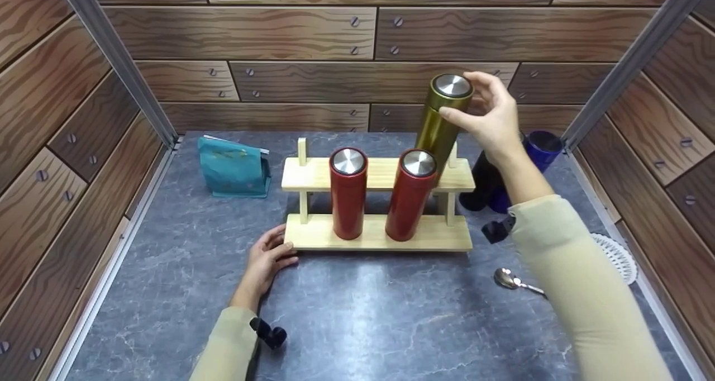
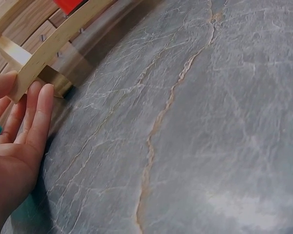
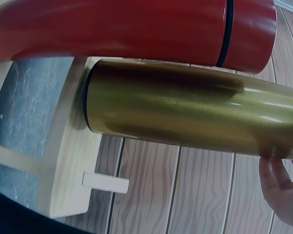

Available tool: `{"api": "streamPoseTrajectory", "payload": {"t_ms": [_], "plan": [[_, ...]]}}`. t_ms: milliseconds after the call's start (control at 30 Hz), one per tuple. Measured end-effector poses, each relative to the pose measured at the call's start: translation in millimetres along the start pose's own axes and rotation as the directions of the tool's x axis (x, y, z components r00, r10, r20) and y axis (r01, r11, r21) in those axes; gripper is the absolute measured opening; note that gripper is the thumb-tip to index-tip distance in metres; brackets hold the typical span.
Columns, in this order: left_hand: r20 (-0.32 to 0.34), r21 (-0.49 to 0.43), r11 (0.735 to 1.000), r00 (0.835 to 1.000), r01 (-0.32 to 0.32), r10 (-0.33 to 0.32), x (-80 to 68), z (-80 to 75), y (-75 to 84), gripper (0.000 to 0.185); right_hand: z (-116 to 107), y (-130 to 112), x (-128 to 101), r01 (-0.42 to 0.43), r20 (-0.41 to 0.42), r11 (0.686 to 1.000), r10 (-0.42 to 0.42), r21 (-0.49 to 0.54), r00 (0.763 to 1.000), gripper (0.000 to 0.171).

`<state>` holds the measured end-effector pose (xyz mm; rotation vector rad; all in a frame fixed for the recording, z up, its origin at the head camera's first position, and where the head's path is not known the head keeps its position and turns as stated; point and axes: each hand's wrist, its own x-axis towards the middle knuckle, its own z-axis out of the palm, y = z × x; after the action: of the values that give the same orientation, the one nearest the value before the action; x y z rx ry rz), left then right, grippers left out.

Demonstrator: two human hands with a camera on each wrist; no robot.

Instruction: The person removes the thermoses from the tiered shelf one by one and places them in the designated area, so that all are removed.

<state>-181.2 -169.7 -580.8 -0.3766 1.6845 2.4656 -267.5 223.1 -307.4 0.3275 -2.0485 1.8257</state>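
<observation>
My right hand [image 1: 494, 118] grips a gold thermos bottle [image 1: 437, 127] near its steel-topped lid, thumb in front and fingers behind. The bottle stands nearly upright, its base right at the upper board in the right wrist view. Two red thermos bottles [image 1: 348, 196] stand on the lower board of a two-tier wooden rack [image 1: 313, 233]; the right one overlaps the gold bottle in the head view. At the rack's lower left corner, my left hand [image 1: 265, 261] pinches the board end [image 2: 27, 80], thumb above and fingers beneath.
A teal pouch [image 1: 234, 168] stands left of the rack. Behind my right forearm are a blue bottle [image 1: 543, 146] and a black bottle [image 1: 477, 188], partly hidden. A spoon [image 1: 507, 279] and a white woven basket [image 1: 620, 258] lie at the right. Wood-patterned walls enclose the table.
</observation>
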Motion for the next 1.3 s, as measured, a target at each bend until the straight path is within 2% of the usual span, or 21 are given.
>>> {"api": "streamPoseTrajectory", "payload": {"t_ms": [233,400,667,1000,1300], "plan": [[0.007,0.003,1.000,1.000,-0.010,0.010,-0.3,-0.6,-0.4,0.056,-17,2,-9,0.024,-0.047,0.999,-0.022,0.045,0.999,0.061],[0.011,0.009,1.000,1.000,-0.015,0.015,0.0,-0.5,-0.4,0.056,-28,1,-14,0.023,-0.068,1.000,-0.022,0.010,0.997,0.061],[0.015,0.006,1.000,1.000,-0.009,0.009,0.4,-0.6,-0.9,0.056,-46,1,-23,0.034,-0.087,0.999,-0.033,0.010,0.996,0.061],[0.020,0.005,1.000,1.000,-0.024,0.024,0.0,-0.5,-0.4,0.057,-70,1,-31,0.057,-0.175,0.998,-0.052,0.021,0.983,0.061],[-0.012,0.024,1.000,1.000,0.010,-0.009,0.4,-0.1,0.3,0.055,-91,-1,-41,0.074,-0.228,0.994,-0.055,0.076,0.972,0.059]]}}
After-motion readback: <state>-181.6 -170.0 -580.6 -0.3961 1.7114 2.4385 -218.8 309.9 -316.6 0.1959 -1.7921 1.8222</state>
